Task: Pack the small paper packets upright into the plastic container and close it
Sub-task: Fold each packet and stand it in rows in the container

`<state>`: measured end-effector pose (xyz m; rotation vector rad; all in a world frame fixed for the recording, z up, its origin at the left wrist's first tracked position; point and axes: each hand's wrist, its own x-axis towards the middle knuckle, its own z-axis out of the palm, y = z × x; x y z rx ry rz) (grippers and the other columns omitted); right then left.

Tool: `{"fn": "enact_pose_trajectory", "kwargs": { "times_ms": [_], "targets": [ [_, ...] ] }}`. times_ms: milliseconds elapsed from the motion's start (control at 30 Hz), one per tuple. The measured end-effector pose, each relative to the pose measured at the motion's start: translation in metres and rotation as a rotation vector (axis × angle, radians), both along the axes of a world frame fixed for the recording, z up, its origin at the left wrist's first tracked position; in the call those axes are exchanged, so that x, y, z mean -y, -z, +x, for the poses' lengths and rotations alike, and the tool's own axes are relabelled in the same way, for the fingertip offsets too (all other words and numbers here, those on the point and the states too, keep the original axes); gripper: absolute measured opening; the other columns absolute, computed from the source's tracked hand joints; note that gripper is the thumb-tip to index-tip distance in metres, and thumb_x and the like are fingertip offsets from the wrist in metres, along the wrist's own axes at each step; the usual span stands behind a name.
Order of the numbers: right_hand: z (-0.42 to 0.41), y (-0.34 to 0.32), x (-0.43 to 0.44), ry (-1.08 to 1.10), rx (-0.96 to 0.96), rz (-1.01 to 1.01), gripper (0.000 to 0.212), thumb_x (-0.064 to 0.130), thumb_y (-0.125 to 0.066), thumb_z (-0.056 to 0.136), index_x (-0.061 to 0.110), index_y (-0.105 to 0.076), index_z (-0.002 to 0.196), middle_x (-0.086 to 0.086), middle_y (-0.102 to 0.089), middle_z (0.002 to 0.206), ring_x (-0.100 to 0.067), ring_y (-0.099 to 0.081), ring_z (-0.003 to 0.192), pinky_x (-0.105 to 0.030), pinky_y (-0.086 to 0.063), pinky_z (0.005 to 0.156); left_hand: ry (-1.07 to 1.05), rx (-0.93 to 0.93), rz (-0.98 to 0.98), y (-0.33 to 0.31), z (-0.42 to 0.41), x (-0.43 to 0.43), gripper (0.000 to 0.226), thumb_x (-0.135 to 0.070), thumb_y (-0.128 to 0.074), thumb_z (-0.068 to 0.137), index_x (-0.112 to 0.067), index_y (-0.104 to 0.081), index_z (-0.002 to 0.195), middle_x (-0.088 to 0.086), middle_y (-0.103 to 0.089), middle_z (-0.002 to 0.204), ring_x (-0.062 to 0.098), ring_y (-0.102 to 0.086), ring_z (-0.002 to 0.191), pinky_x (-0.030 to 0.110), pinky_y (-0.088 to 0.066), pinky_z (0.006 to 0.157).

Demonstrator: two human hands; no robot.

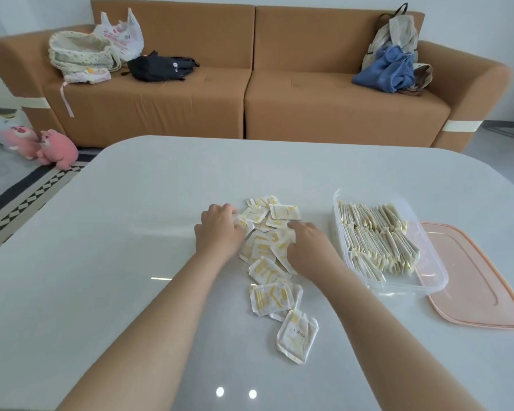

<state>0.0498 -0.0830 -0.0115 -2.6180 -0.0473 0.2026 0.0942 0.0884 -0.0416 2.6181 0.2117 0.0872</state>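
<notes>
Table: one, pale and glossy, and it carries all the task items.

Packets, loose: one scattered pile at the table's middle, lying flat and overlapping. We count roughly twenty. The overlap hides the exact number. Each is white with yellow print. One lies at the near end, just apart from the rest.

Container: one, clear plastic, open, standing on the table right of the pile.

Packed packets: upright on edge inside the container, in close rows that fill most of it. They are too dense for us to count. A bare strip shows at the near end.

Lid: one, pink, flat on the table at the container's right. The container's edge overlaps it in our view.

Left hand: one, at the pile's left edge, with fingers bent down onto packets. We cannot tell whether it grips any.

Right hand: one, at the pile's right side, with fingers bent down among packets. We cannot tell its grip either.

Sofa: one, brown, with two seats, beyond the table. On its left seat we list:
- one fabric basket
- one plastic bag
- one black bag

On its right seat we list:
- one tote
- one blue cloth

Plush toys: two, pink, on the floor at left, by one patterned rug.
</notes>
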Motion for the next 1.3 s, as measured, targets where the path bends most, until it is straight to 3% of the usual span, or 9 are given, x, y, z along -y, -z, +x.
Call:
{"fn": "enact_pose_trajectory", "kwargs": {
  "times_ms": [233,400,567,667,733,933,1133,1233,1300],
  "targets": [
    [0.076,0.002,-0.013,-0.033,-0.071,-0.147,0.057,0.006,-0.039,0.087,0.013,-0.032,0.143,-0.013,-0.041,0.139,-0.034,-0.037,0.129,-0.040,-0.038,0.103,0.125,-0.113,0.082,-0.006,0.041,0.004,0.050,-0.022,-0.042,0.093,-0.022,-0.037,0.142,0.005,-0.037,0.145,0.026,-0.029,0.134,0.040,-0.030,0.103],
    [0.104,0.010,-0.017,-0.192,-0.096,-0.252,0.065,0.008,-0.040,0.088,0.026,-0.024,0.149,-0.001,-0.036,0.145,-0.033,-0.033,0.133,-0.044,-0.034,0.103,0.232,-0.173,0.057,-0.007,0.057,0.008,0.057,-0.021,-0.042,0.090,-0.026,-0.033,0.146,0.000,-0.035,0.151,0.023,-0.023,0.140,0.040,-0.029,0.109],
    [0.113,0.009,-0.012,-0.304,-0.089,-0.363,0.054,0.011,-0.036,0.090,0.032,-0.039,0.140,-0.001,-0.042,0.139,-0.029,-0.038,0.123,-0.041,-0.038,0.098,0.238,-0.211,0.084,-0.010,0.063,0.008,0.040,-0.024,-0.043,0.090,-0.030,-0.054,0.128,0.001,-0.044,0.137,0.022,-0.039,0.129,0.041,-0.035,0.106],
    [0.104,-0.006,-0.005,-0.370,-0.212,-0.442,0.055,0.015,-0.047,0.088,0.034,-0.042,0.139,-0.001,-0.046,0.133,-0.024,-0.050,0.102,-0.034,-0.045,0.081,0.292,-0.316,0.112,-0.023,0.053,0.005,0.036,-0.037,-0.053,0.089,-0.030,-0.058,0.124,0.004,-0.045,0.132,0.023,-0.048,0.119,0.035,-0.043,0.099],
    [0.090,-0.018,0.001,-0.429,-0.308,-0.520,0.064,0.022,-0.057,0.086,0.034,-0.034,0.145,0.003,-0.045,0.135,-0.020,-0.054,0.099,-0.031,-0.044,0.077,0.336,-0.425,0.132,-0.036,0.037,0.003,0.055,-0.052,-0.060,0.084,-0.030,-0.051,0.134,0.003,-0.040,0.137,0.023,-0.048,0.121,0.033,-0.043,0.095],
    [0.058,-0.031,0.014,-0.517,-0.489,-0.557,0.110,0.046,-0.079,0.067,0.042,-0.008,0.150,0.007,-0.031,0.153,-0.025,-0.045,0.131,-0.042,-0.040,0.106,0.472,-0.675,0.288,-0.049,-0.008,0.005,0.109,-0.069,-0.073,0.064,-0.039,-0.014,0.151,-0.006,-0.021,0.156,0.023,-0.031,0.140,0.043,-0.034,0.110],
    [0.009,-0.013,0.018,-0.478,-0.406,-0.544,0.128,0.056,-0.084,0.058,0.045,0.004,0.150,0.005,-0.003,0.160,-0.029,-0.019,0.144,-0.050,-0.032,0.110,0.502,-0.623,0.417,-0.030,-0.048,0.016,0.126,-0.064,-0.080,0.057,-0.037,0.000,0.152,-0.005,-0.011,0.157,0.026,-0.011,0.144,0.046,-0.033,0.109],
    [-0.014,0.000,0.016,-0.394,-0.265,-0.423,0.122,0.041,-0.088,0.058,0.040,-0.008,0.151,0.000,-0.018,0.152,-0.032,-0.021,0.137,-0.049,-0.038,0.101,0.398,-0.428,0.373,-0.017,-0.065,0.019,0.107,-0.058,-0.079,0.061,-0.036,-0.020,0.148,-0.003,-0.028,0.148,0.026,-0.024,0.135,0.042,-0.041,0.100],
    [-0.023,0.007,0.015,-0.298,-0.176,-0.272,0.103,0.031,-0.086,0.065,0.036,-0.024,0.148,-0.002,-0.029,0.143,-0.031,-0.031,0.129,-0.045,-0.042,0.099,0.304,-0.289,0.273,-0.011,-0.073,0.021,0.082,-0.051,-0.075,0.069,-0.033,-0.037,0.139,0.001,-0.040,0.135,0.026,-0.034,0.127,0.039,-0.042,0.091]
  ]
}}
